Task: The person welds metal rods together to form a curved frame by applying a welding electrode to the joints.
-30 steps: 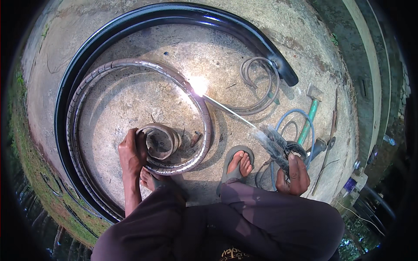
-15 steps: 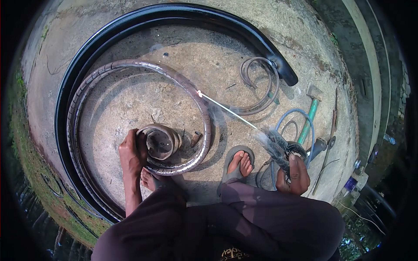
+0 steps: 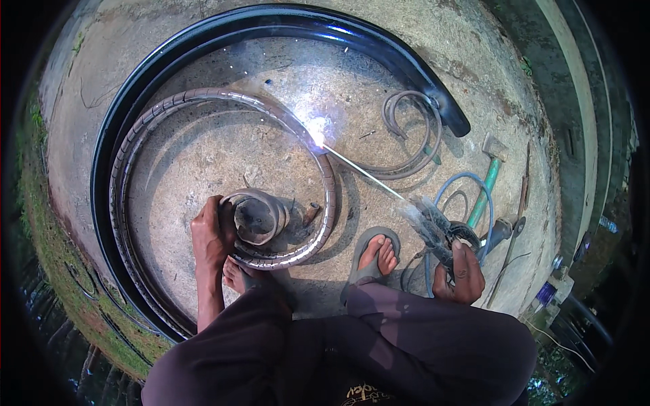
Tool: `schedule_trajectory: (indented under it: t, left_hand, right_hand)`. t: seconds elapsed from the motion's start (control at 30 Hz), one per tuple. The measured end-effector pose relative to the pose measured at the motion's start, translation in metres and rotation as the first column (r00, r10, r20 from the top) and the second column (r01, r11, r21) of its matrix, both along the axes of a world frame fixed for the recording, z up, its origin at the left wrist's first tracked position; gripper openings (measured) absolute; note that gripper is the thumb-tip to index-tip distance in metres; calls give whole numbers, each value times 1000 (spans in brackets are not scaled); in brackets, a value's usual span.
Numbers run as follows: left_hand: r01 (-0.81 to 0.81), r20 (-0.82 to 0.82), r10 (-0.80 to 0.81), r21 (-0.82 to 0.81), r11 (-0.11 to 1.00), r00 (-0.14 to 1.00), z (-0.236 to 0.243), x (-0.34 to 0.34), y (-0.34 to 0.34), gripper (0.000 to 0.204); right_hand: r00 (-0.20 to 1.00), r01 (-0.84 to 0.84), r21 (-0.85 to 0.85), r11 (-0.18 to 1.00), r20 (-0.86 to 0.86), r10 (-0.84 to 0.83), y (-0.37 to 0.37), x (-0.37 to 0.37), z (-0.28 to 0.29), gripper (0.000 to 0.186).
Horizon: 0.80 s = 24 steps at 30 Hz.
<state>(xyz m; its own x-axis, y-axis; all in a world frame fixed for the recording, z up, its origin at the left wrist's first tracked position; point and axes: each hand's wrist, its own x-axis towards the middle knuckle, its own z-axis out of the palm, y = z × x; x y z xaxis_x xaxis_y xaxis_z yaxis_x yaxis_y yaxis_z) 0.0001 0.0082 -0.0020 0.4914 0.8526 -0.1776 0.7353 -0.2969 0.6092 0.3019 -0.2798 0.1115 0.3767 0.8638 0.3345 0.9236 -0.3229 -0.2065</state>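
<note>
My right hand point(image 3: 460, 276) is closed round a dark electrode holder point(image 3: 435, 230), which carries a thin pale welding rod point(image 3: 369, 174). At the rod's far tip a bright blue-white arc point(image 3: 318, 130) burns against the right side of a large curved metal ring point(image 3: 330, 196), whose surface shows many cross cuts. My left hand point(image 3: 213, 233) grips the left edge of a small metal coil point(image 3: 277, 218) that lies inside the big ring's lower curve. Its fingertips are partly hidden behind the coil. A short rusty piece point(image 3: 311, 213) lies beside the coil.
A wide black curved tube point(image 3: 271, 19) arcs round the far and left sides. A thin metal scroll point(image 3: 433, 128) lies right of the arc. A hammer with a green handle point(image 3: 483, 196) and a blue cable point(image 3: 447, 183) lie near my right hand. My sandalled feet point(image 3: 376, 257) stand close by.
The small glow at the rod's tip has flared into a bright arc with scattered sparks. Both hands keep their grips, and the whole view has shifted slightly.
</note>
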Motion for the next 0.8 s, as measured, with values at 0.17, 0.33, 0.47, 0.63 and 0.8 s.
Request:
schedule_trajectory:
  t: [0.17,0.33,0.47,0.63,0.8]
  left_hand:
    - [-1,1,1,-22,1000,1000,0,0,0,10]
    - [-5,6,5,-11,1000,1000,0,-1,0,11]
    - [-6,21,6,1,1000,1000,2,0,-1,12]
    - [-22,11,22,10,1000,1000,3,-1,-1,12]
    - [-192,160,192,-15,981,968,3,5,-17,17]
  right_hand:
    - [999,-7,98,995,52,2,-3,3,-7,47]
    - [999,33,-19,999,14,-32,-9,-3,-5,48]
    - [994,105,-44,994,-8,-105,-5,-10,-2,50]
    - [979,136,4,991,-152,-134,-9,-8,-7,56]
    - [931,276,-12,961,-244,-271,20,-11,-2,57]
